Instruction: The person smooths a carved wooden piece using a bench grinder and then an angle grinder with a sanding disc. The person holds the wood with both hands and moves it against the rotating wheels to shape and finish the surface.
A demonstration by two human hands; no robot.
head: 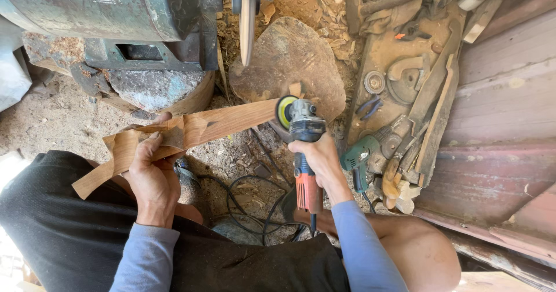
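My left hand [152,173] grips a carved piece of reddish-brown wood [191,131] that runs from my lap up and right. My right hand [318,160] is wrapped around the body of an orange and grey angle grinder [303,153]. Its yellow-rimmed sanding disc [285,111] sits at the far right end of the wood, touching or nearly touching it. The grinder's black cord [255,208] loops on the ground between my knees.
A large flat stone [295,57] lies beyond the wood. A heavy rusty metal machine [116,19] stands upper left. At right, a board holds a green power drill [360,159], pliers, discs and wood scraps, beside reddish planks [498,124]. Wood shavings cover the dirt.
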